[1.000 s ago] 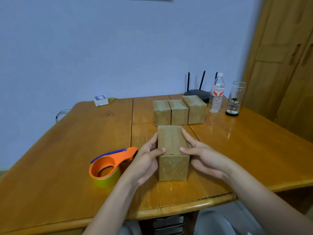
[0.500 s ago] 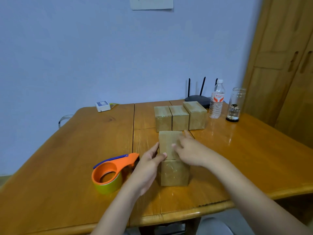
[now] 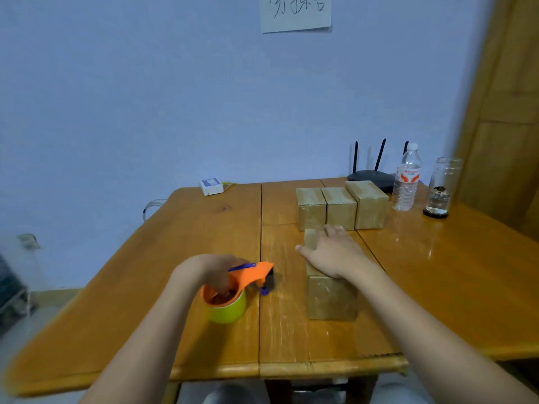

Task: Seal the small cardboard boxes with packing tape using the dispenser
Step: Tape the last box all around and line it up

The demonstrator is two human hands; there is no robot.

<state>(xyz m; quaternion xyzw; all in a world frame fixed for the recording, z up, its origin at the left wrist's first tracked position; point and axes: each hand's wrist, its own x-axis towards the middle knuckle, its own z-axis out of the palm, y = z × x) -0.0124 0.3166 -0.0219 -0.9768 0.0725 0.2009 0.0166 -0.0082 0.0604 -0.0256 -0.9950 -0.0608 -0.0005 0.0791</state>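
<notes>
A small brown cardboard box (image 3: 331, 298) stands on the wooden table (image 3: 204, 330) in front of me. My right hand (image 3: 332, 252) lies flat on its top, fingers stretched toward the far end. Left of the box, my left hand (image 3: 208, 272) grips the orange tape dispenser (image 3: 248, 277), fingers hooked into its ring, and holds it tilted above the table. A yellow-green tape roll (image 3: 229, 312) sits in the dispenser. Three more brown boxes (image 3: 339, 208) stand in a row behind.
At the back right stand a black router (image 3: 370, 176), a plastic water bottle (image 3: 407, 179) and a glass jar (image 3: 442, 188). A small white box (image 3: 211, 186) lies at the far edge. A wooden cabinet (image 3: 507, 112) rises on the right.
My left hand left the box's side and took hold of the dispenser, lifting and tilting it. My right hand slid from the box's right side onto its top.
</notes>
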